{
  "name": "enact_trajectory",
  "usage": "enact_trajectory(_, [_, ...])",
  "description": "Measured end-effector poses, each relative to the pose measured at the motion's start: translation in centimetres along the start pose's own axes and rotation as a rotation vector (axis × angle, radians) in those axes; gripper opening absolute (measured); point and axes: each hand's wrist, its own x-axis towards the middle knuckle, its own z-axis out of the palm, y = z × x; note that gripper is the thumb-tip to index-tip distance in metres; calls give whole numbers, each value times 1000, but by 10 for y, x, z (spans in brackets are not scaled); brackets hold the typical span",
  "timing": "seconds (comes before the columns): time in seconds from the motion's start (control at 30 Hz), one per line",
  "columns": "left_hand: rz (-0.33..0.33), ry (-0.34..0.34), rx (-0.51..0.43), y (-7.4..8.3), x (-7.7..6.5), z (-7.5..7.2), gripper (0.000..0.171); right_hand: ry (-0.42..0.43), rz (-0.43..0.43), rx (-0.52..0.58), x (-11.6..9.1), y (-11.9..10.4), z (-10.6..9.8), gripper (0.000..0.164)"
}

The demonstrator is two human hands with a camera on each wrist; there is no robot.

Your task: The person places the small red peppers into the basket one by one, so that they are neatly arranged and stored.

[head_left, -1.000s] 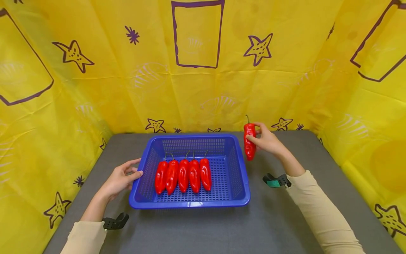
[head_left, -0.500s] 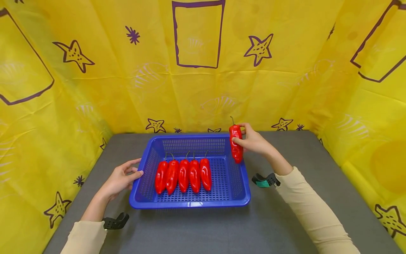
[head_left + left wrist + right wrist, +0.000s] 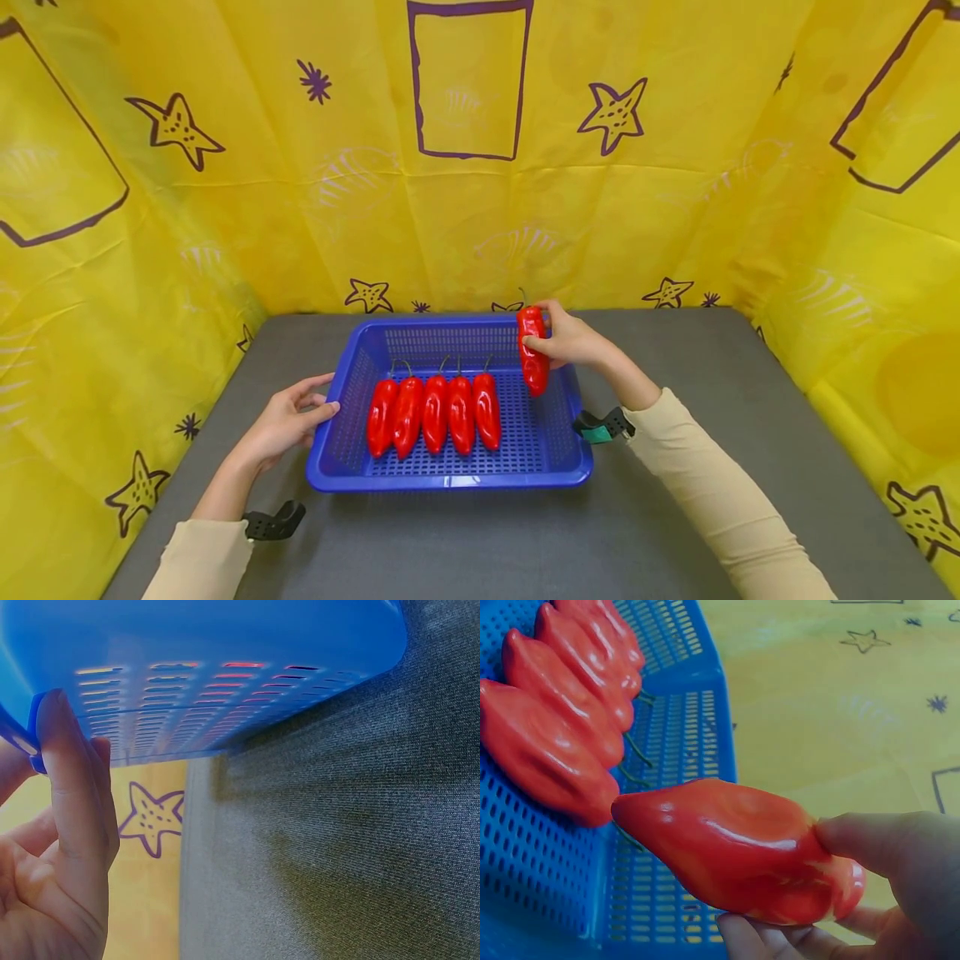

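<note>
My right hand (image 3: 573, 337) holds a red pepper (image 3: 533, 354) near its stem end, thumb on one side and fingers on the other. The pepper hangs tip down over the right part of a blue plastic basket (image 3: 450, 483). In the right wrist view the held pepper (image 3: 727, 847) fills the middle, its tip overlapping a pepper lying behind it. Several red peppers (image 3: 433, 414) lie side by side in the basket, stems toward the back. My left hand (image 3: 288, 421) pinches the basket's left rim; in the left wrist view its fingers (image 3: 71, 780) bend around that edge.
The basket stands on a grey cloth-covered table (image 3: 480, 546). Yellow fabric (image 3: 480, 225) with starfish drawings rises behind and on both sides. A bare strip of basket floor (image 3: 521, 433) shows right of the lying peppers.
My right hand has carried the pepper leftward and slightly down, from right of the basket to above its right part. The left hand, the basket and the lying peppers have stayed put.
</note>
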Motion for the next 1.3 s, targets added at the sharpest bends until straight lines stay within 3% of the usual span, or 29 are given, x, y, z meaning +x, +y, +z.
enact_trajectory(0.3, [-8, 2, -9, -2, 1, 1, 70, -55, 4, 2, 6, -2, 14, 64])
enact_trajectory(0.57, [-11, -2, -18, -2, 1, 0, 71, -74, 27, -86, 12, 0, 23, 61])
enact_trajectory(0.93, [-16, -3, -12, -3, 1, 0, 70, -106, 145, -135, 21, 3, 37, 60])
enact_trajectory(1.3, [-24, 4, 9, -1, 2, 0, 71, -127, 155, -169, 23, 2, 47, 56])
